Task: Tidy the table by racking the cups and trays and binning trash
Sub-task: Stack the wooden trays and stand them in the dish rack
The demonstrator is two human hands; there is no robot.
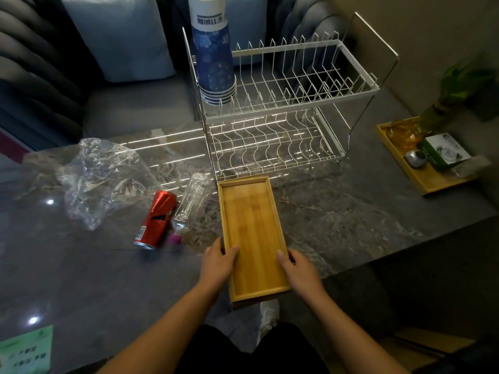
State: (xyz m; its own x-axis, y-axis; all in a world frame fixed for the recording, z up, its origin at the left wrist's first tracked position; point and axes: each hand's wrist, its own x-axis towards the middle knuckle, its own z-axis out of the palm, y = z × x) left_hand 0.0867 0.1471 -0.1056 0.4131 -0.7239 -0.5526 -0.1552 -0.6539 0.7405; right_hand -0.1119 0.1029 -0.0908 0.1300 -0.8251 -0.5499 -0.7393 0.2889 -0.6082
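One bamboo tray (252, 233) lies at the table's (351, 211) near edge, gripped by left hand (218, 261) and right hand (299, 268). At twelve o'clock, one two-tier rack (283, 103) bearing one cup stack (213, 55). At nine: one can (155, 220), one bottle (189, 203), one plastic wrap (100, 176). At two: a second tray (421, 171).

The scene was dimly lit. Bright streaks and small glare spots were reflected on the glossy counter (337, 211), and highlights were caught on the plastic wrap (100, 179). Edges were bowed by wide-angle distortion, and the corners were darkened and softened.
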